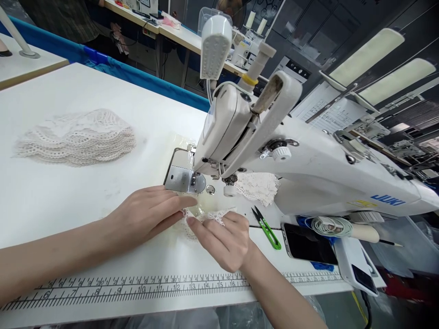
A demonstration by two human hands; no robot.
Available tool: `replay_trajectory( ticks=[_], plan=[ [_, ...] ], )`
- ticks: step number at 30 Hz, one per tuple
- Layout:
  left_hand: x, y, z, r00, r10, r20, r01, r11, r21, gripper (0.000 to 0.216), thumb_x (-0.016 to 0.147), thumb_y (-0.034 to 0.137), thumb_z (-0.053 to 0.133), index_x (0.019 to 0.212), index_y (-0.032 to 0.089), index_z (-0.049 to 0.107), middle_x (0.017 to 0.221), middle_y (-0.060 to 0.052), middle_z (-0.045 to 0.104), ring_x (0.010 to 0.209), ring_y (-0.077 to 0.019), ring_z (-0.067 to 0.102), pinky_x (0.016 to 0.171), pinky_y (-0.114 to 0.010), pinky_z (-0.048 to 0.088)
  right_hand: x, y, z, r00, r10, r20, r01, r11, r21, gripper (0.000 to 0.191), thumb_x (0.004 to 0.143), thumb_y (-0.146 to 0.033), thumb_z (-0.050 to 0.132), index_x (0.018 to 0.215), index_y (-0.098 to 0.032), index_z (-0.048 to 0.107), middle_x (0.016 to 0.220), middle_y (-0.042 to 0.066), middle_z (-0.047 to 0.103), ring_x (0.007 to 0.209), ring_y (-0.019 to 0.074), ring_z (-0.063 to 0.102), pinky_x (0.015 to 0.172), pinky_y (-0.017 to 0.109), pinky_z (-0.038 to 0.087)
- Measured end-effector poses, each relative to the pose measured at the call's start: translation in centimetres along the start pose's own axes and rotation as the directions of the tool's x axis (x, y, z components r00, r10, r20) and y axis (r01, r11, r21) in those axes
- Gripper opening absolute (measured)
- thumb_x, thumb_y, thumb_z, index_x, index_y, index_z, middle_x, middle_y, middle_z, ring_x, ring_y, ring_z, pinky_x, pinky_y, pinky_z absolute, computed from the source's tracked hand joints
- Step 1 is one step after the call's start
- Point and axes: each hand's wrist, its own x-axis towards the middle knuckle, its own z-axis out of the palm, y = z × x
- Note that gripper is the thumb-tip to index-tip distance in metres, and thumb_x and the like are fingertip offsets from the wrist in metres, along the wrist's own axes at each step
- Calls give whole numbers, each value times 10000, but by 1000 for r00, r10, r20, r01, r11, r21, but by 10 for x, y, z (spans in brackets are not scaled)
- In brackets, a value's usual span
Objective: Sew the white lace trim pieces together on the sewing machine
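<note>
A small piece of white lace fabric (216,215) is stretched between my two hands, just in front of the sewing machine's needle plate (181,179). My right hand (226,240) is closed, its fingers curled round the right part of the lace. The fingers of my left hand (154,212) are close together, pinching the lace's left edge at their tips. Above and behind the hands is the sewing machine head (233,123), its presser foot over the metal plate. Part of the lace is hidden by my fingers.
A stack of scalloped lace pieces (77,139) lies at left. More lace (259,186) rests under the machine arm. Green thread snips (267,228), a phone (308,243) and a white device (355,265) lie at right. A printed ruler (137,289) runs along the front edge.
</note>
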Motion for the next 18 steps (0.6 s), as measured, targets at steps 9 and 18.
replay_trajectory(
  ticks=[9, 18],
  plan=[
    [8, 25, -15, 908, -292, 302, 412, 754, -512, 174, 958, 292, 657, 805, 255, 733, 629, 56, 688, 526, -98, 608, 474, -192, 446, 23, -32, -52, 910, 333, 249, -381, 907, 179, 168, 1025, -176, 607, 902, -213, 716, 626, -35, 673, 467, 86, 513, 452, 260, 371],
    [10, 1, 7, 934, -290, 210, 299, 954, -15, 236, 975, 288, 540, 784, 227, 666, 691, 26, 685, 567, -149, 580, 643, -329, 409, 23, 8, -8, 560, 662, 497, -806, 574, 143, 159, 966, -196, 629, 904, -234, 770, 727, -30, 727, 468, 82, 485, 497, 221, 379]
  ],
)
